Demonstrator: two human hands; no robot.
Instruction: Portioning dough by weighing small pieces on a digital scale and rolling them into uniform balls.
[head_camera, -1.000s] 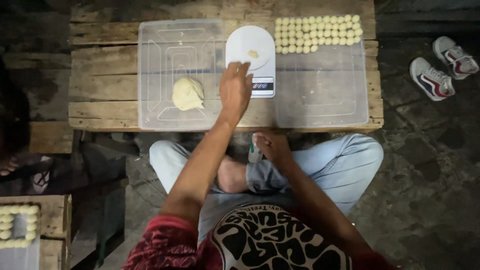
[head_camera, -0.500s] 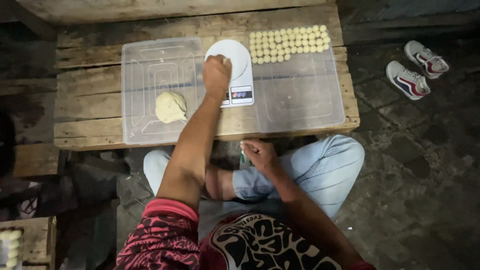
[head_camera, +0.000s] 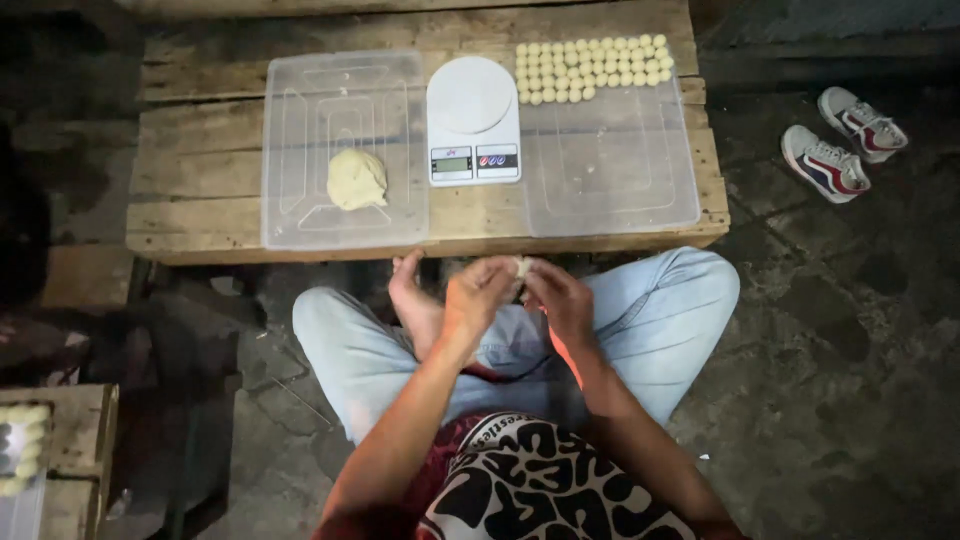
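The white kitchen scale (head_camera: 473, 120) sits on the low wooden pallet table (head_camera: 190, 170), and everything else can be placed from it; just below it, off the table's near edge and over the person's crossed legs in light jeans, the left hand (head_camera: 478, 295) and the right hand (head_camera: 560, 298) meet around a small piece of dough (head_camera: 521, 266), pale and mostly hidden, with only its top showing between the fingertips; both hands are curled and pressed together on it, fingers bent inward, the piece pinched between them; to the left of the scale lies a clear plastic lid (head_camera: 345, 150), flat on the boards, bearing a rounded lump of dough (head_camera: 356, 179) near its middle; to the right of the scale lies a second clear plastic lid (head_camera: 610, 170), and along its far edge stand rows of small dough balls (head_camera: 590, 70), pale yellow, close together, level with the scale's round platform; the scale's front strip carries a small grey display and coloured buttons; well to the right of the scale, on the dark floor, lies a pair of sneakers (head_camera: 840, 150), white with red and dark stripes.
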